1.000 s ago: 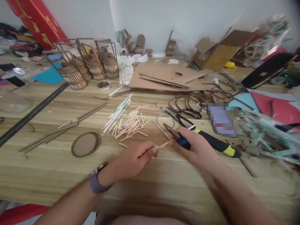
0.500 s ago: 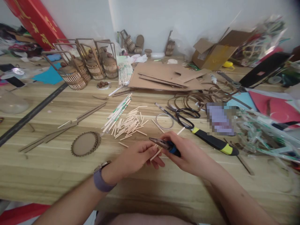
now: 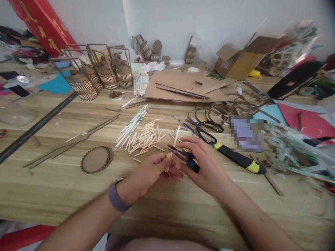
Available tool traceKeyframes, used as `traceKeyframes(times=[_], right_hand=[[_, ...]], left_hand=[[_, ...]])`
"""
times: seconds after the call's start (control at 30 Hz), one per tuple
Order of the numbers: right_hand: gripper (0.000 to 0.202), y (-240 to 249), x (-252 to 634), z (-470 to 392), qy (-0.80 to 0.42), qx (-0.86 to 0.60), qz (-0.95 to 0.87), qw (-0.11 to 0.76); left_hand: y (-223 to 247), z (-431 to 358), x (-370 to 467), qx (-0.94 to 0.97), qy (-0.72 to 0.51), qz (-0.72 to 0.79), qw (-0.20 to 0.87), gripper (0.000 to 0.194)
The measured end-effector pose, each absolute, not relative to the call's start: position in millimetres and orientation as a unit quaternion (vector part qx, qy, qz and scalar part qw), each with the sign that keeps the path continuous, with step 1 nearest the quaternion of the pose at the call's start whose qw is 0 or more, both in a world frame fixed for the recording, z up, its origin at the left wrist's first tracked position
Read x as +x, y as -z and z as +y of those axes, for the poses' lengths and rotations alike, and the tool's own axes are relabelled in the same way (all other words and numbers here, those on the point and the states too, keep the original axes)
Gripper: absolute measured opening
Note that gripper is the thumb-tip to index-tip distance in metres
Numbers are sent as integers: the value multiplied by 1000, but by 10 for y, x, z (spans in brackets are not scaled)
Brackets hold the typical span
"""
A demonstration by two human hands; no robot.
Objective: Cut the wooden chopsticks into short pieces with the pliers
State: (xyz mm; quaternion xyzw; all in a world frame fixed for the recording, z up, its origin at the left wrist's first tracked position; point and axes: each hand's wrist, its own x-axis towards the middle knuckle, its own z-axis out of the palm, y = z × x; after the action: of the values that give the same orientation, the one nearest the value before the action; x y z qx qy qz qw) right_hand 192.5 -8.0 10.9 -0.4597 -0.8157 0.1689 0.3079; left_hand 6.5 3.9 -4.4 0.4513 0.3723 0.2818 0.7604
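Note:
My left hand [image 3: 155, 170] pinches a pale thin wooden stick [image 3: 177, 135] near its lower end; the stick points up and away from me. In my right hand [image 3: 208, 164] is a pair of pliers [image 3: 192, 163] with blue and black handles. The dark jaws lie against or around the stick just above my left fingertips; whether they are closed on it I cannot tell. Just beyond my hands lies a loose pile of short cut sticks [image 3: 146, 139]. Beside the pile, longer sticks in green-and-white paper wrappers [image 3: 133, 123] are stacked.
A round cardboard piece with a ridged rim [image 3: 95, 160] lies to the left. Scissors [image 3: 209, 130] and a black-and-yellow handled tool [image 3: 238, 157] are on the right. Behind stand several small lidded baskets with handles [image 3: 83, 87], a cardboard sheet [image 3: 170, 78] and an open box [image 3: 243, 55].
The stick has turned from slanting sideways to pointing up and away from me. My right hand has shifted with the pliers, their jaws now at the stick above my left fingers.

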Motion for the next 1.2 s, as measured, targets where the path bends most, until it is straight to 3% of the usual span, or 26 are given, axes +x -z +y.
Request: traceKeyframes(times=[0.17,0.27,0.87,1.07,1.2], right_hand=[[51,-2,1748,-158,-158,-489,-804,300],[51,33,1686,-175,-139,-492,-805,301],[47,108,1663,-159,-80,-513,-798,306],[46,108,1653,-161,-125,-520,-785,313],[38,-5,1688,-148,-219,-541,-731,354]], left_hand=[[84,40,122,349,-350,389,777,15],[91,10,154,335,-366,393,774,12],[55,-64,206,337,-397,410,749,22],[63,-82,210,338,-419,413,734,19],[15,-44,140,360,-455,425,695,27]])
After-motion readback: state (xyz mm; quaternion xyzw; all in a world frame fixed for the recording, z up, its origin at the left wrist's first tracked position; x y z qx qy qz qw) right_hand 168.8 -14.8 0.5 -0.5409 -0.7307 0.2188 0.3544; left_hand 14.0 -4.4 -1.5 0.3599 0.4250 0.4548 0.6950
